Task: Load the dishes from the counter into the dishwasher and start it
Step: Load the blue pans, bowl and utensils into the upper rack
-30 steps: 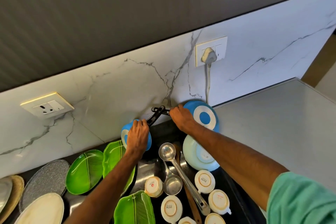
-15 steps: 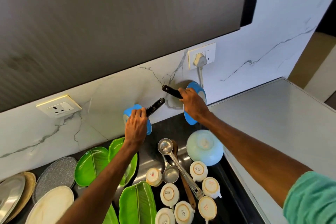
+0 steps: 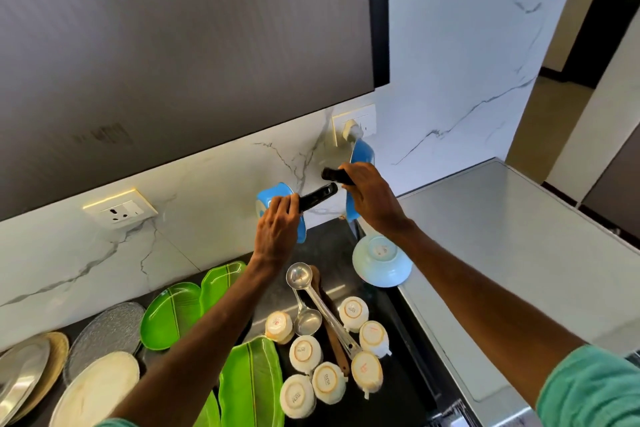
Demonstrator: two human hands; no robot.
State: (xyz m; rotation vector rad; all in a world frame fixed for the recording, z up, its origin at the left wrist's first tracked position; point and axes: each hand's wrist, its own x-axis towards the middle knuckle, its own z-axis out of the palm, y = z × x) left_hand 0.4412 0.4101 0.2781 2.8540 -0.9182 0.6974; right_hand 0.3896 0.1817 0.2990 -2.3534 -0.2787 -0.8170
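My left grip [image 3: 277, 229] holds small blue pan [image 3: 268, 199] by its black handle; right grip [image 3: 370, 198] holds larger blue pan [image 3: 362, 152] likewise, both over dark table [image 3: 327, 239].

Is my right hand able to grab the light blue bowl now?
Probably not yet: the right hand grips a blue pan by its handle. Nothing covers the light blue bowl below it, so it looks reachable once freed.

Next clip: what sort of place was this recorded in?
Probably a home kitchen: a dark counter crowded with upturned cups, green leaf-shaped plates and a steel ladle, below a marble-look backsplash with a wall socket.
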